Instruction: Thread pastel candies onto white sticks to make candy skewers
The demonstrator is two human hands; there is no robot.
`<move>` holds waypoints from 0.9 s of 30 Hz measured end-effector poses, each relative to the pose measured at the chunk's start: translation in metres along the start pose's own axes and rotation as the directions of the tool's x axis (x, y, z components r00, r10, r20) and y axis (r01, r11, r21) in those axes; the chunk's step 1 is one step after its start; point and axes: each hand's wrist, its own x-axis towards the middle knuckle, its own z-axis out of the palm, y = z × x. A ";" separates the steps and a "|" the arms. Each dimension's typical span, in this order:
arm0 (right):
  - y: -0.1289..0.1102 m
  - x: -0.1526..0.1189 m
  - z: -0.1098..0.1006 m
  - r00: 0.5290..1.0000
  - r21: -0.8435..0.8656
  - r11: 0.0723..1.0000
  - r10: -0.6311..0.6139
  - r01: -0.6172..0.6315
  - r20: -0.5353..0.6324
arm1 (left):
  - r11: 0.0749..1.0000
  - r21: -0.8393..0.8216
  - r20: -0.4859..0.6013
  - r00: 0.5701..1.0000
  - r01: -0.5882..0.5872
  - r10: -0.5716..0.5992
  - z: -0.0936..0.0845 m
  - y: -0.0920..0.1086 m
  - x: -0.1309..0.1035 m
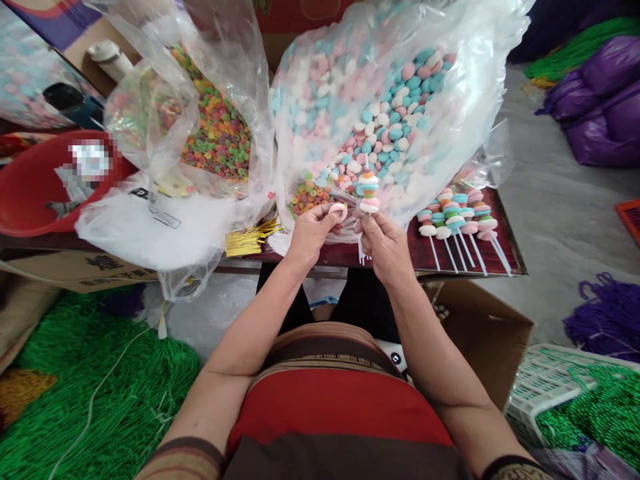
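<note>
Between the thumb and fingers of my left hand (315, 233) is a pink marshmallow (338, 211). My right hand (386, 245) pinches a candy skewer (369, 190) near its lower end and keeps it upright. White, blue, orange and pink pieces are stacked on that skewer, and a bare tip shows above them. The two hands are close together but apart. Behind them an open plastic bag (450, 140) holds many pink, white and blue marshmallows (395, 127). Ring-shaped gummies (310, 195) lie just beyond my left hand.
Several loaded skewers (455, 217) lie at the table's right end. Yellow twist ties (250, 239) are left of my hands. A bag of coloured gummy rings (215, 133) and a red basin (40, 180) stand farther left. A cardboard box (485, 333) is below the table's right side.
</note>
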 end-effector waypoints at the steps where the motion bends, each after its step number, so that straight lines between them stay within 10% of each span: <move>1: -0.001 -0.010 -0.002 1.000 -0.003 1.000 -0.009 0.009 -0.023 | 1.000 -0.017 -0.014 1.000 0.007 -0.007 -0.001 0.000 0.001; 12: 0.010 -0.055 -0.010 0.996 -0.413 0.908 -0.040 0.071 0.083 | 0.976 -0.215 0.040 0.999 0.030 -0.022 -0.002 -0.006 0.005; 17: 0.007 -0.054 -0.014 0.995 -0.467 0.879 -0.076 0.097 0.064 | 0.990 0.035 0.010 0.991 -0.135 0.134 -0.006 -0.008 0.002; 21: 0.002 -0.056 -0.018 0.999 -0.420 0.906 -0.026 0.043 0.046 | 0.829 0.379 0.047 0.903 -0.411 0.426 -0.010 -0.004 -0.004; 27: -0.002 -0.058 -0.009 0.996 -0.288 0.956 0.072 -0.056 0.046 | 0.722 0.516 0.087 0.866 -0.461 0.492 -0.013 -0.008 -0.009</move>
